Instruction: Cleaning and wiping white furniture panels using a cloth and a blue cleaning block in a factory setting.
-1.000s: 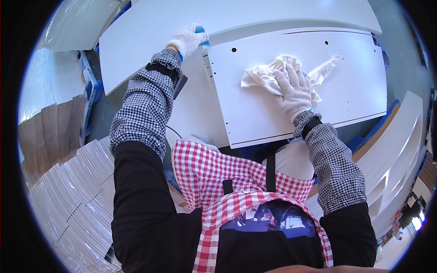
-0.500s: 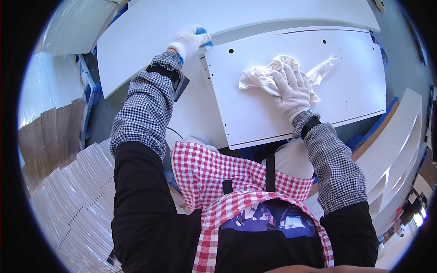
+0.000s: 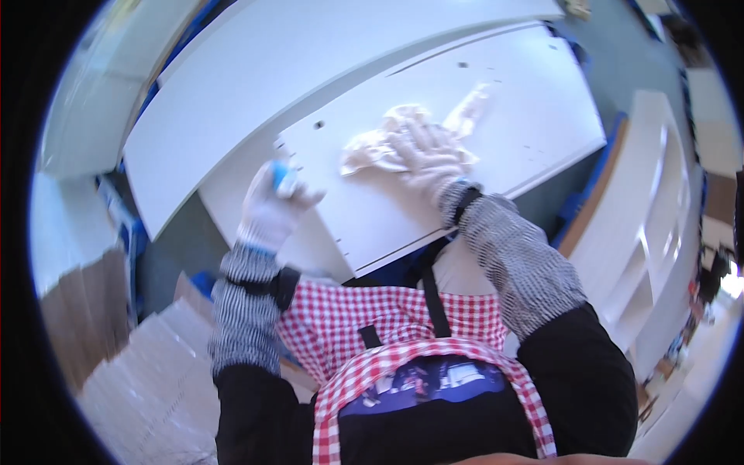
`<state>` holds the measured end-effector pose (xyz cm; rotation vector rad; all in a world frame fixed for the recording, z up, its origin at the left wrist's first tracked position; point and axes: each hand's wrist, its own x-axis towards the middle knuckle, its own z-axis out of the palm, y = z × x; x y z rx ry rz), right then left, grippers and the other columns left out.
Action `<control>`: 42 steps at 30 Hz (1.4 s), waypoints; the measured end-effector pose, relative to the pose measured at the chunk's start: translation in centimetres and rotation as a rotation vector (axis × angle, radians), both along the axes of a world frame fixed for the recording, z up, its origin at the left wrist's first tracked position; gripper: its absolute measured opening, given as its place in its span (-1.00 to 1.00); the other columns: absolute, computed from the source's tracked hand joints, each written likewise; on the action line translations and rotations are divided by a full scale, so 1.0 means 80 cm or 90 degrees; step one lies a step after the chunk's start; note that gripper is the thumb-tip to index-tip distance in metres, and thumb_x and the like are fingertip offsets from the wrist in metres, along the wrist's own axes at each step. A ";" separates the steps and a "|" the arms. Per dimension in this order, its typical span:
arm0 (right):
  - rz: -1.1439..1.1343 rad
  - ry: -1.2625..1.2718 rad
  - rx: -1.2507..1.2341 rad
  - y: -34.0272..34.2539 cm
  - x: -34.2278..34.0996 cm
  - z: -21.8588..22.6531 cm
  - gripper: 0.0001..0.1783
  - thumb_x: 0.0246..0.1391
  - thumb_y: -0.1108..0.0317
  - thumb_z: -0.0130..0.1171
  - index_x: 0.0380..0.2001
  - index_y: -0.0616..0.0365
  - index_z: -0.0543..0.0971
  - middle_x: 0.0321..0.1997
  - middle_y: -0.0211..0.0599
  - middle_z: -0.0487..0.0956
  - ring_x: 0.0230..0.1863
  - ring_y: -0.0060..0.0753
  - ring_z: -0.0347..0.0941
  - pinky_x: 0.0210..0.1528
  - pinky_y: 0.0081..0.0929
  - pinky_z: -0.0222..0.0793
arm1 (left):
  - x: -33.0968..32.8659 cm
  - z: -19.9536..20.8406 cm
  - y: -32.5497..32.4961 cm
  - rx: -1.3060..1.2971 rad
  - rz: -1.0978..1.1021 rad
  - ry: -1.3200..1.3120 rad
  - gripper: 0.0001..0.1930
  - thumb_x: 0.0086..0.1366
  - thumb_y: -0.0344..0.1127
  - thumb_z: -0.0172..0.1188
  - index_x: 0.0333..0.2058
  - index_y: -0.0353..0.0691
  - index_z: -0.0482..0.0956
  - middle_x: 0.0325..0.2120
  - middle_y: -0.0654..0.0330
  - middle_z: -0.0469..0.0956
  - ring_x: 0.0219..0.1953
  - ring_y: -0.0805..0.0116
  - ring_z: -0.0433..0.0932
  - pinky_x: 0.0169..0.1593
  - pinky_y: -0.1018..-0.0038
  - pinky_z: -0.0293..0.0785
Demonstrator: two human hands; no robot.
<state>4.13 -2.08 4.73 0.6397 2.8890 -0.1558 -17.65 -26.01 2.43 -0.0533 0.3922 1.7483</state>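
Observation:
My left hand [image 3: 267, 208], in a white knit glove, is raised beside the left end of a white drilled panel [image 3: 527, 85]. A small blue object [image 3: 280, 175] is held in it. The picture is smeared there, so its kind is unclear. My right hand [image 3: 428, 159], also gloved, lies flat with fingers spread on a crumpled white cloth [image 3: 364, 153], pressing it against the panel. One end of the cloth sticks out beyond the fingertips toward the far right. Dark holes and a dark groove along the near and far edges mark the panel.
Behind the panel lies a long white board [image 3: 232, 85], partly beneath it. Wrapped stacks [image 3: 155, 395] stand at lower left, with brown cardboard [image 3: 85, 318] beside them. A white slotted piece [image 3: 632, 232] stands at right next to a brown and blue edge [image 3: 597, 186].
My left hand has come nearer to me from the panel's far left corner, still with the blue object. My right hand stays on the cloth. The whole view has turned and shifted.

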 end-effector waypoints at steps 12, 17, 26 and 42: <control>-0.299 -0.067 0.253 0.188 0.141 0.053 -0.36 0.38 0.03 -0.27 0.48 -0.23 0.03 0.57 -0.05 -0.03 0.56 0.06 -0.16 0.55 -0.01 -0.33 | 0.077 0.024 0.022 -0.157 -0.039 0.060 -0.58 0.46 0.09 -0.01 -0.16 -0.19 0.52 -0.45 0.21 0.58 -0.33 0.22 0.61 0.17 -0.08 0.45; -0.501 0.096 0.292 0.208 0.159 0.001 -0.27 0.27 -0.10 -0.15 0.43 -0.09 0.12 0.49 0.07 0.09 0.50 0.19 -0.05 0.50 0.09 -0.19 | 0.100 0.000 0.133 -0.171 -0.057 0.033 -0.57 0.47 0.10 -0.04 -0.25 -0.19 0.52 -0.46 0.19 0.56 -0.34 0.20 0.58 0.19 -0.07 0.41; 0.082 0.429 0.095 0.039 0.086 0.008 -0.60 0.09 0.09 0.15 -0.06 0.04 0.59 0.01 -0.22 0.59 0.07 -0.17 0.49 0.34 -0.13 0.16 | 0.110 -0.036 0.227 -0.299 -0.041 -0.001 -0.60 0.46 0.05 -0.03 -0.37 -0.18 0.48 -0.53 0.27 0.49 -0.52 0.34 0.42 -0.01 0.17 0.56; -0.850 0.147 0.357 0.396 0.207 0.086 -0.33 0.32 -0.20 -0.22 0.38 -0.18 0.26 0.50 -0.23 0.18 0.47 -0.02 0.09 0.48 0.13 -0.17 | 0.105 -0.027 0.219 -0.358 0.030 0.147 -0.75 0.43 -0.09 0.13 -0.28 -0.17 0.50 -0.48 0.20 0.57 -0.48 0.25 0.59 -0.07 0.02 0.65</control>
